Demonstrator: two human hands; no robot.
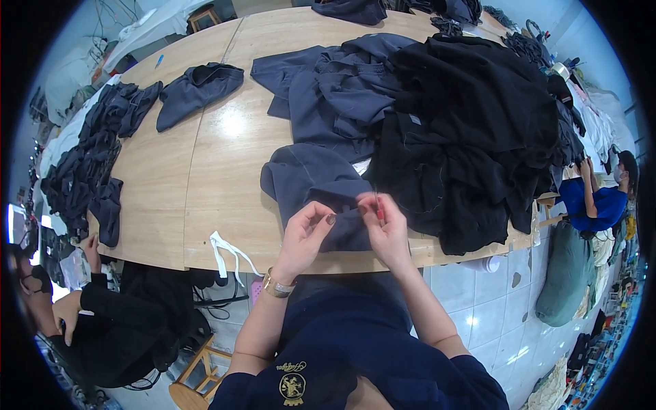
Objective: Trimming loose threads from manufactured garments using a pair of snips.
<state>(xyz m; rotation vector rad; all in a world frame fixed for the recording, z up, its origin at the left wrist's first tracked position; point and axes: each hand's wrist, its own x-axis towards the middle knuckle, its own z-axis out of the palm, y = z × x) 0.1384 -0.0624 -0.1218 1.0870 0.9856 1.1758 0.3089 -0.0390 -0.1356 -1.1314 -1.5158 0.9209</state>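
Note:
A dark blue-grey garment [301, 172] lies bunched at the table's near edge, in front of me. My left hand [305, 236] is closed in a pinch over its near part; what the fingertips hold, if anything, is too small to make out. To its right, my right hand [387, 234] is closed around a small red-handled tool [380, 210], mostly hidden by the fingers. Black garments [471, 130] are heaped just beyond and right of that hand. More blue-grey garments [342, 96] lie spread behind the one I work on.
White strips [229, 254] hang over the table's [157, 232] front edge. A folded dark garment [199, 94] lies left of centre, near dark garment piles [82, 167]. One person [130, 321] sits at the left, another [594, 198] at the right. A wooden stool [198, 372] stands low left.

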